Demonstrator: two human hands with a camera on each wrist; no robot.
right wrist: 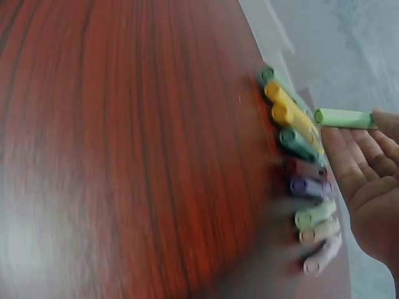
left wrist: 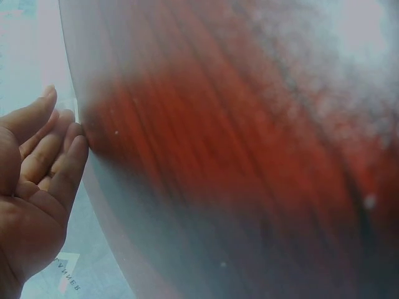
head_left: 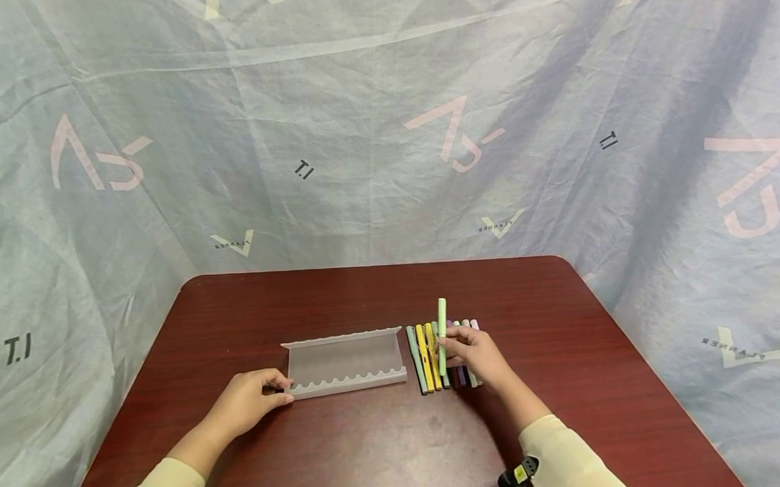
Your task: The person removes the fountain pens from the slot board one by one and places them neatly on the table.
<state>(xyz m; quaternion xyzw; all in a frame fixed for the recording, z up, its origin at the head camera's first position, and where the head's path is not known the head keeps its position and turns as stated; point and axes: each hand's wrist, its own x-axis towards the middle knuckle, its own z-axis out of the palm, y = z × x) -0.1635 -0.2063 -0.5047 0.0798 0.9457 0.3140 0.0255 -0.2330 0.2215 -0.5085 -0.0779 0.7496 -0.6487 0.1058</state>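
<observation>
My right hand (head_left: 469, 352) pinches a light green marker pen (head_left: 441, 317) between thumb and fingers, holding it above a row of pens. In the right wrist view, the near end of that pen juts out past the fingers. On the table a translucent tray (head_left: 345, 356) with scalloped long edges lies to the left of the row. My left hand (head_left: 246, 402) holds the tray's near left corner, thumb in front and fingers behind. The left wrist view shows the left hand's fingers, but the tray is hardly visible there.
Several pens (head_left: 423, 360) lie side by side at the tray's right: green, yellow, dark red, purple and pale ones. They rest on a dark red wooden table (head_left: 371, 445). A printed grey cloth (head_left: 360, 130) hangs behind and at both sides.
</observation>
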